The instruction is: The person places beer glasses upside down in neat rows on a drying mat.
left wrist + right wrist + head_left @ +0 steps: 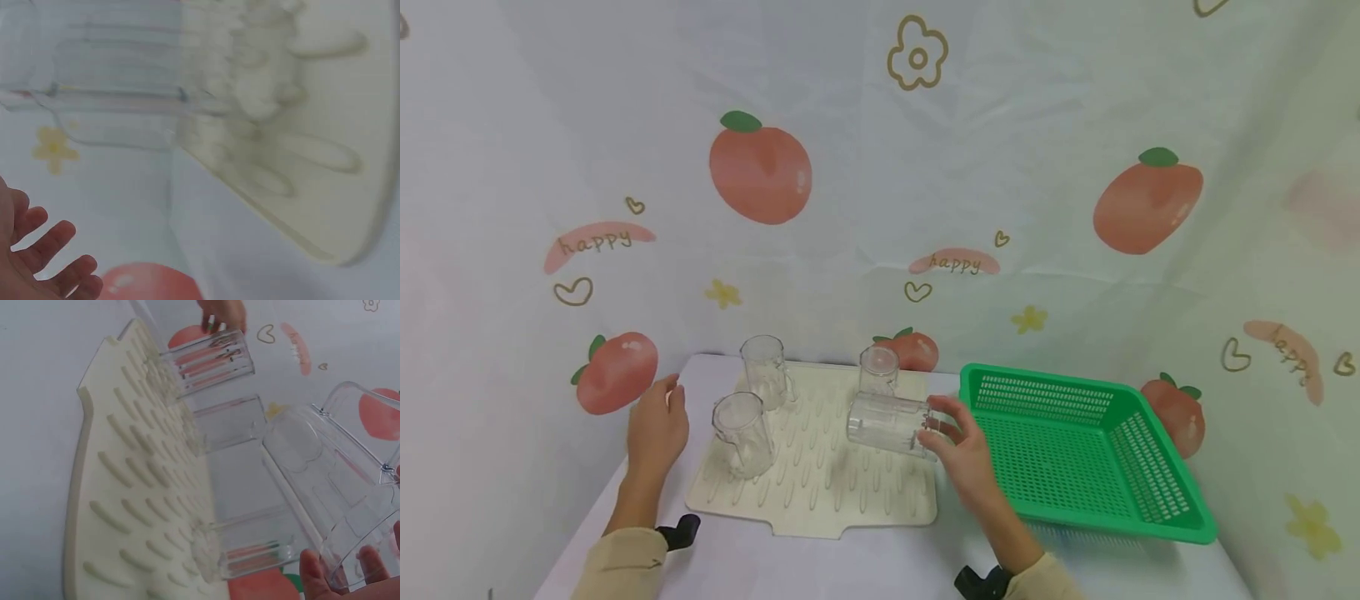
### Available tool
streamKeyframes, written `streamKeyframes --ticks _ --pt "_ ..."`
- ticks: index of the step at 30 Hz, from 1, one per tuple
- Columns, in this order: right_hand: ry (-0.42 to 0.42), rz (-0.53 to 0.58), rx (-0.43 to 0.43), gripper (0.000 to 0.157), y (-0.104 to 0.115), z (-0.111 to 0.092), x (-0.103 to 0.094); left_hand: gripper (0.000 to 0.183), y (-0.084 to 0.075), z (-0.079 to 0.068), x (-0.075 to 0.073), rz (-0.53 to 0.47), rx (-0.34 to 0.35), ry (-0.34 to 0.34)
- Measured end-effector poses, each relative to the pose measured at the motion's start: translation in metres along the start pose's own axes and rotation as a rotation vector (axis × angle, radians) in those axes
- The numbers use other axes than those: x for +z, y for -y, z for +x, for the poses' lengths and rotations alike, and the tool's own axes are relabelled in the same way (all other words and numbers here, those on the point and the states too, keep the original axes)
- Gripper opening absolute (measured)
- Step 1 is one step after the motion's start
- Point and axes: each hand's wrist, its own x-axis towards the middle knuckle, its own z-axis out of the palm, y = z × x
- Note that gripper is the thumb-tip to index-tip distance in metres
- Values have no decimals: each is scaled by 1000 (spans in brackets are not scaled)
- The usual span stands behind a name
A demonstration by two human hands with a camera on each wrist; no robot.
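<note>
My right hand pinches a clear mug near its end, fingers and thumb about the rim. The mug lies on its side in the air over the right part of a cream ribbed drainer board. In the right wrist view its handle points up and away from the board. On the board stand three more clear mugs: one at the front left, one at the back left, one at the back right. Left of the board, my left hand holds nothing, its fingers loosely bent.
A green plastic basket with perforated walls stands on the white table, right of the board. Behind the table hangs a pale curtain printed with fruit and flowers.
</note>
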Motion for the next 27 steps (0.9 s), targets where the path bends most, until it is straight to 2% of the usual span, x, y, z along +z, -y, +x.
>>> streamKeyframes --ticks 6,10,13,15,22,27 --pt "-10 -18 24 48 -3 -2 7 46 -42 -3 -3 -117 124 -41" --pt "-18 -70 -4 49 -4 -5 13 45 -64 -8 4 -179 267 -22" --pt "-31 -96 -31 49 -6 -7 17 49 -78 -14 10 -238 380 51" --pt "-34 -100 -32 49 -7 -7 19 52 -85 -19 15 -256 428 118" --pt "-28 -89 -7 49 -8 -9 22 66 -104 -39 33 -221 502 316" --pt "-27 -69 2 49 -11 -7 24 84 -113 -48 47 -216 541 459"
